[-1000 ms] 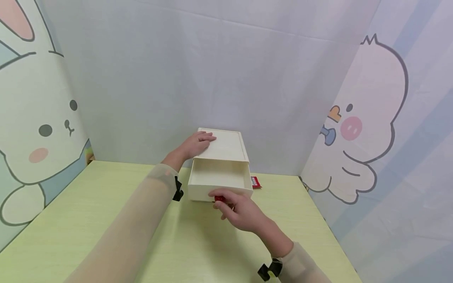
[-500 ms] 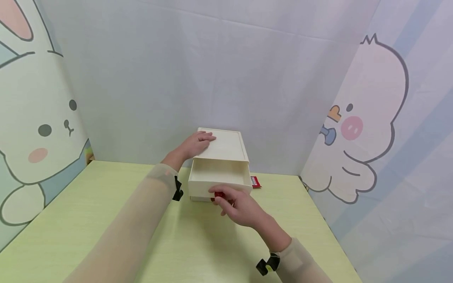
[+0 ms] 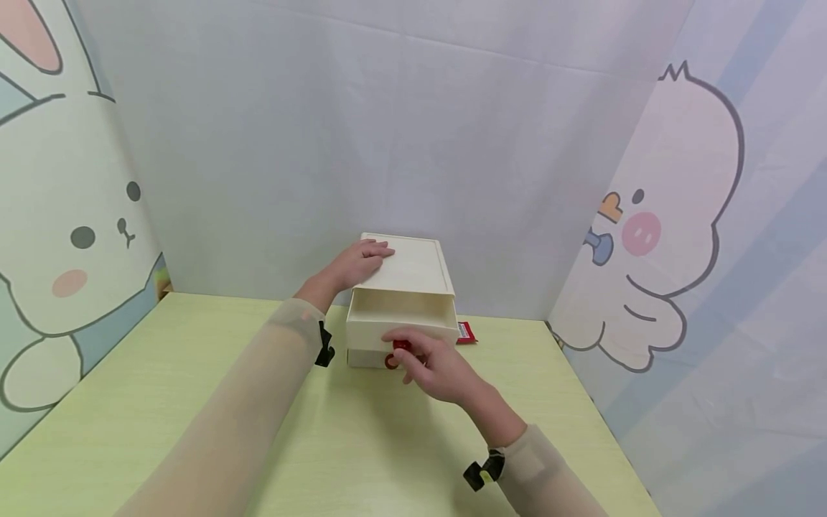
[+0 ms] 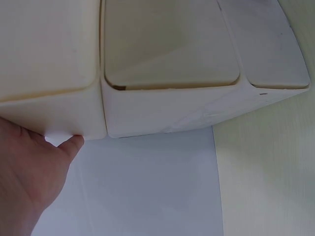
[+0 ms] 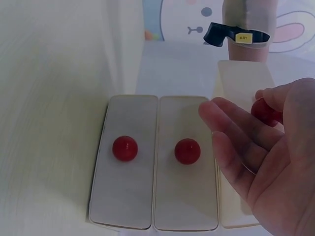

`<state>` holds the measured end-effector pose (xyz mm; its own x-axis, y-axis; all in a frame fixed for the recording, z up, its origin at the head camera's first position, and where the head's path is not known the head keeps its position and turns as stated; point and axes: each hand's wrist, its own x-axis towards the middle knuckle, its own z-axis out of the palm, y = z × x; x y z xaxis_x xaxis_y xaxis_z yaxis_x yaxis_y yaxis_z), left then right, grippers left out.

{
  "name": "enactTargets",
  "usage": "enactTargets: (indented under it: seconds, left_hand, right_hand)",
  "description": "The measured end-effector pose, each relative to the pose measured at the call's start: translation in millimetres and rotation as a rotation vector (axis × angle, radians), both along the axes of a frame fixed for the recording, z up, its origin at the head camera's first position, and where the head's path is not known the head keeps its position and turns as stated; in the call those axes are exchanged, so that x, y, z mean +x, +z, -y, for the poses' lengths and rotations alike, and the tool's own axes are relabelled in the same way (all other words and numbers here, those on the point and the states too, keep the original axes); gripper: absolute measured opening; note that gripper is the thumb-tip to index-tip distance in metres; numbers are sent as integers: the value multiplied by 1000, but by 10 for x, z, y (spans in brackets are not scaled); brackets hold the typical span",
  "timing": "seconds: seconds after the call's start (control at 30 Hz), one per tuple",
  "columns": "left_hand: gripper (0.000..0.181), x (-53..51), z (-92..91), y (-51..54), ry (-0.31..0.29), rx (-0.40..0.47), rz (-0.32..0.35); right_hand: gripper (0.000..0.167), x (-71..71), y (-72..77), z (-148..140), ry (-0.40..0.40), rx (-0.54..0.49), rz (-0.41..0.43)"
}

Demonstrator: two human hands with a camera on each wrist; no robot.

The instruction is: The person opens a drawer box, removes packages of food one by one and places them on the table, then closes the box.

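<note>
A small cream drawer cabinet (image 3: 418, 267) stands at the back of the table, its top drawer (image 3: 365, 334) partly pulled out. The inside of that drawer, as far as it shows, is bare. My right hand (image 3: 441, 370) pinches the drawer's round red knob (image 5: 264, 112) between thumb and index finger; the other fingers reach out beside the drawer front in the right wrist view. My left hand (image 3: 357, 264) rests on the cabinet's top at the left edge, with its thumb (image 4: 71, 146) against the side. Two lower drawers with red knobs (image 5: 187, 151) are closed.
Behind the cabinet's right side lies a red packet (image 3: 466, 332) with a white label. The pale yellow-green table (image 3: 362, 445) runs up to a grey cloth backdrop (image 3: 258, 158). Printed cartoon panels (image 3: 672, 215) flank both sides.
My right hand has moved away from me, sliding the top drawer part of the way back in. A lower drawer's front and red knob have come into sight. The left hand stays put.
</note>
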<state>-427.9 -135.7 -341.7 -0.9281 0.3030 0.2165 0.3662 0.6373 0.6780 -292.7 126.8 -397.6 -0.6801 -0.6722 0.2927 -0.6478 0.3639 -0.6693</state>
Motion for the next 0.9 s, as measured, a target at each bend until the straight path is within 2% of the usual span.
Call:
enactTargets:
  seconds: [0.33, 0.9]
  left_hand:
    - [54, 12, 0, 9, 9, -16, 1]
    - [55, -11, 16, -16, 2, -21, -2]
  right_hand:
    - [34, -57, 4, 23, -21, -1, 58]
    - [35, -197, 16, 75, -49, -9, 86]
